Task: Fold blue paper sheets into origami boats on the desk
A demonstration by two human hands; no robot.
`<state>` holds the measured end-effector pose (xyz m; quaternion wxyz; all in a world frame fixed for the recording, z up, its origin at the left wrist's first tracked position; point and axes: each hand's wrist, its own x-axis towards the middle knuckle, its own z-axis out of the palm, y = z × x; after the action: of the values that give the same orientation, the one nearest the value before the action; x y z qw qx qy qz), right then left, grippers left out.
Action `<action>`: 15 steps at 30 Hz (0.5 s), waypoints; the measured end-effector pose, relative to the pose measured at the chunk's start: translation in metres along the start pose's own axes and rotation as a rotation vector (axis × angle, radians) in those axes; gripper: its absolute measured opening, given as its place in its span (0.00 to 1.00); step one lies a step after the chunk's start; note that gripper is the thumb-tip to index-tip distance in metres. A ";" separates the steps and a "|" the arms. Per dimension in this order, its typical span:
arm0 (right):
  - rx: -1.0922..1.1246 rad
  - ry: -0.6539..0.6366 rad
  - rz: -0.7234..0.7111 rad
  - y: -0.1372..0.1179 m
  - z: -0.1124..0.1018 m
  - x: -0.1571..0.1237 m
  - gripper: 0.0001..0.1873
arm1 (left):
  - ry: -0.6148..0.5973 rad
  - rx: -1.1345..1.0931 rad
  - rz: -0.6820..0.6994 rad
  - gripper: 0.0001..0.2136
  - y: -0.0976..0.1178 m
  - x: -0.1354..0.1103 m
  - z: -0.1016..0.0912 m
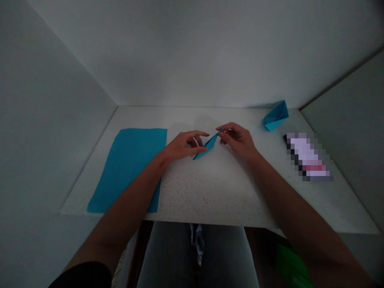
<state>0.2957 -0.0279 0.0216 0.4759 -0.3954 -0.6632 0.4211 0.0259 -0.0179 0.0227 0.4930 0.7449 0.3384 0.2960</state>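
Observation:
A narrow folded piece of blue paper (208,145) is held just above the white table (216,200) near its middle. My left hand (186,145) pinches its lower left part between thumb and fingers. My right hand (237,139) pinches its upper right tip. Both hands are closed on the paper.
A flat stack of blue paper sheets (129,168) lies on the table's left side. A folded blue paper boat (276,116) rests at the back right. A blurred dark rectangular object (309,157) lies on the right. White walls enclose the table on three sides.

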 end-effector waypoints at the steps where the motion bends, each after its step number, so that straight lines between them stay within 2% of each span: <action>1: 0.013 -0.026 0.009 0.000 0.003 -0.001 0.22 | -0.012 -0.008 0.004 0.28 -0.001 0.000 0.000; 6: -0.018 -0.159 0.011 0.002 0.013 -0.006 0.28 | -0.034 -0.028 0.038 0.35 -0.004 0.001 0.000; 9: -0.073 -0.220 0.002 0.004 0.016 -0.008 0.31 | -0.025 -0.012 0.047 0.34 -0.006 0.002 0.001; 15: -0.191 -0.230 -0.087 0.005 0.017 -0.008 0.34 | -0.034 -0.011 0.080 0.31 -0.009 0.003 0.002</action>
<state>0.2812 -0.0365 0.0117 0.3749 -0.3592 -0.7667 0.3777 0.0273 -0.0143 0.0134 0.4908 0.7600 0.2981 0.3045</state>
